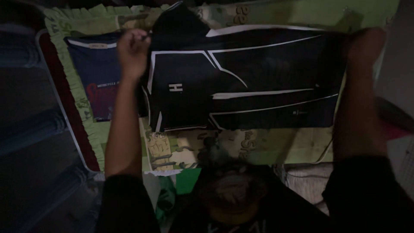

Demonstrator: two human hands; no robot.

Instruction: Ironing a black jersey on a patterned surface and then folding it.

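A black garment with white stripes is stretched flat across a green patterned cloth. My left hand grips its upper left corner with closed fingers. My right hand holds its upper right edge; the fingers are dim and partly hidden by the fabric. Both arms reach forward in black sleeves. A dark blue printed shirt lies folded just left of my left hand, partly under the black garment.
The green cloth has a frilled edge and covers a board with a red border. A pale object stands at the right. Green fabric lies below the board near my body. The scene is dark.
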